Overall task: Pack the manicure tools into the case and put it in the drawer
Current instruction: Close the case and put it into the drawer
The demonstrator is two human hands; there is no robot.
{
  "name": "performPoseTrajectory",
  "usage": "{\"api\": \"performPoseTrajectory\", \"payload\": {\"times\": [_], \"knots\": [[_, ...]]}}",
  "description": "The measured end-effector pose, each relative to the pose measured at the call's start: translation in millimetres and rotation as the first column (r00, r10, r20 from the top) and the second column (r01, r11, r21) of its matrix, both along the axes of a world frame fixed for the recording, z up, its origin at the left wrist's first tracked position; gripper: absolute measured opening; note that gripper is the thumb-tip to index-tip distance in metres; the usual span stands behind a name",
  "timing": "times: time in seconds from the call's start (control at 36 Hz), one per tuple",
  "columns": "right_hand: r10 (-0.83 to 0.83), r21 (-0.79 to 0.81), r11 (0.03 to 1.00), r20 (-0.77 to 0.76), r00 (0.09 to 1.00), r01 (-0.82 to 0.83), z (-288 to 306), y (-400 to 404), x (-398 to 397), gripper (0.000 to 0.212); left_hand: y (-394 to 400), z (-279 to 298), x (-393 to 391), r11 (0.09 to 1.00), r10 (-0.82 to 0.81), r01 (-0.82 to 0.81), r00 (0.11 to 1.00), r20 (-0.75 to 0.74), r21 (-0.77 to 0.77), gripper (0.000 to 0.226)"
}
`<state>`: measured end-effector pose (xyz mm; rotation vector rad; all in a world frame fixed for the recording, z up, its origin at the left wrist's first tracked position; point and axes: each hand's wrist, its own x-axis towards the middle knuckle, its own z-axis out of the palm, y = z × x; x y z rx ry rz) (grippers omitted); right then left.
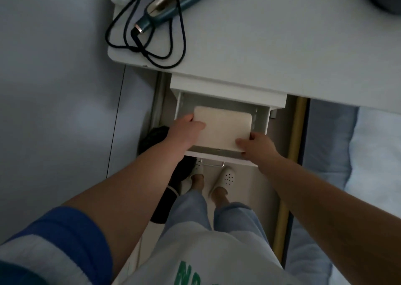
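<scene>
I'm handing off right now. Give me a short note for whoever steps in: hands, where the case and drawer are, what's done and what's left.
Left hand: grips the case's left edge.
Right hand: grips the case's near right corner.
Case: closed, flat, held over the open drawer under the desk; whether it rests on the drawer floor is unclear.
Done: case looks packed and closed, drawer pulled out.
Left: set the case down, let go, likely push the drawer shut.
Aside: a hair tool and its cable lie on the desk.
</scene>
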<state>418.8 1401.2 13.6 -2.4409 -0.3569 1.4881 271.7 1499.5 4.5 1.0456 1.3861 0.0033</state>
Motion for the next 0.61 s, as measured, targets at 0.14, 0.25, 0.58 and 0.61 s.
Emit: {"api": "performPoseTrajectory", "payload": {"times": [0.14,0.25,0.58,0.61], "knots": [[0.03,-0.052,0.998,-0.01,1.0,-0.03,-18,5,-2,0.031,7,-18,10,1.0,-0.029,0.029,0.998,-0.052,-0.009,0.023],[0.053,-0.09,0.994,-0.019,0.998,-0.055,-29,11,0,0.029,12,-27,15,0.997,-0.072,0.075,0.992,-0.105,0.019,0.015],[0.179,-0.189,0.966,-0.005,0.984,-0.177,-47,16,3,0.033,4,-46,17,0.998,-0.012,0.001,0.987,-0.161,-0.07,0.04],[0.198,-0.198,0.96,-0.013,0.98,-0.196,-47,17,3,0.033,4,-46,17,0.996,-0.001,-0.013,0.987,-0.162,-0.084,0.041]]}}
